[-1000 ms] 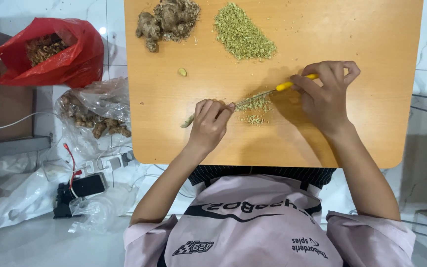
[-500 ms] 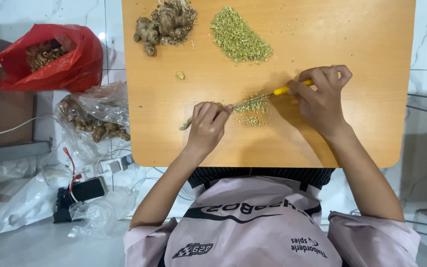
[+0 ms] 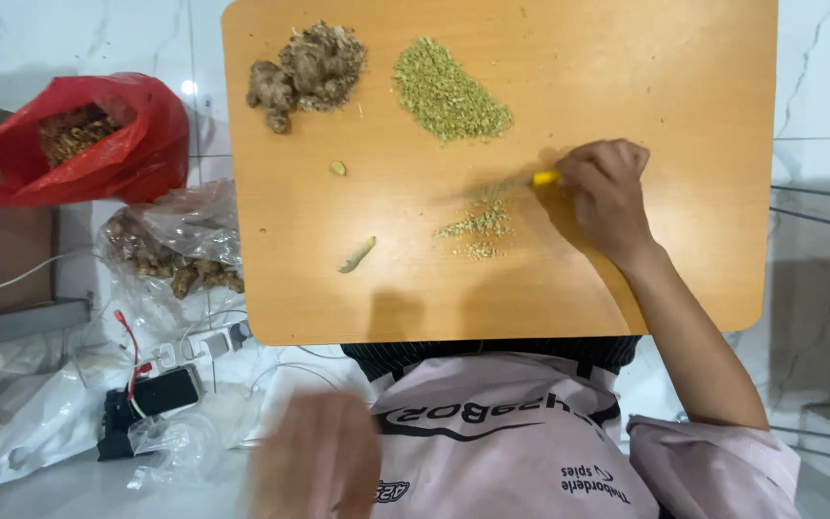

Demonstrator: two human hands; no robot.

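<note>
My right hand (image 3: pixel 607 197) grips a yellow-handled knife (image 3: pixel 547 178) over the wooden table (image 3: pixel 646 86); its blade is blurred and points left above a small patch of chopped greenish bits (image 3: pixel 477 226). My left hand (image 3: pixel 314 457) is a blur low in front of my chest, off the table, and whether it holds anything is unclear. A thin root slice (image 3: pixel 357 255) lies alone left of the chopped patch. A larger heap of chopped greenish bits (image 3: pixel 449 96) and a pile of knobbly brown roots (image 3: pixel 309 67) sit at the far side.
A small root piece (image 3: pixel 338 168) lies on the table. On the floor to the left are a red plastic bag (image 3: pixel 79 139) of scraps, a clear bag of roots (image 3: pixel 180 255), cables, a black device (image 3: pixel 156 394) and crumpled plastic.
My left hand has left the root slice on the table and dropped down towards my lap. My right hand with the knife has shifted slightly; the slice now lies free.
</note>
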